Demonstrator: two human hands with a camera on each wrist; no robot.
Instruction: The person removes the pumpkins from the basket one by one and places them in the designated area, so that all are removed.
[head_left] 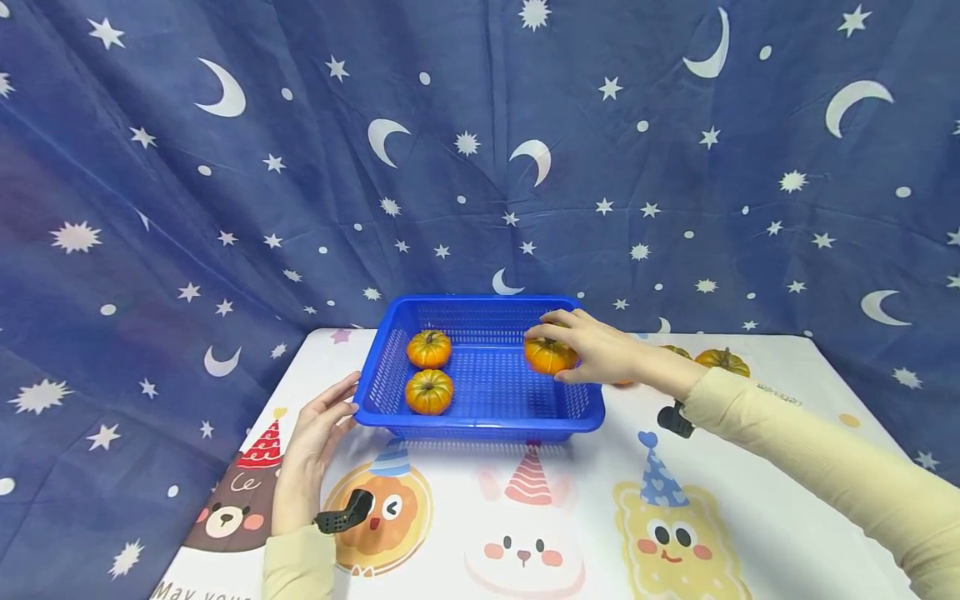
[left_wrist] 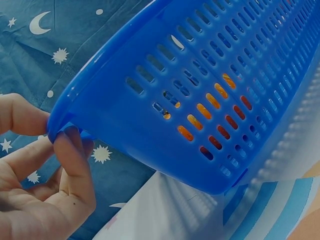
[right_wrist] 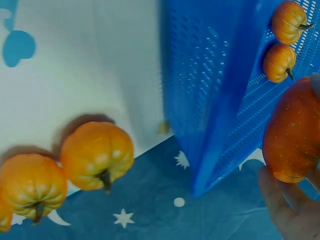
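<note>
A blue plastic basket (head_left: 480, 422) with slotted walls stands at the back of the table. Inside it, on the left, sit two small orange pumpkins, a rear one (head_left: 429, 349) and a front one (head_left: 429, 392). My left hand (head_left: 315, 442) pinches the basket's rim at the front left corner, thumb and fingers on either side of it in the left wrist view. Over the basket's right part, my right hand (head_left: 592, 346) grips another pumpkin (head_left: 550, 356). That held pumpkin (right_wrist: 292, 132) looks deep orange in the right wrist view, with fingers around its side.
More pumpkins (head_left: 723, 362) lie on the table right of the basket, partly behind my right forearm. Two of them (right_wrist: 97, 155) show fully in the right wrist view. A blue curtain (head_left: 480, 150) with moons and stars hangs behind the cartoon-print tablecloth (head_left: 600, 508).
</note>
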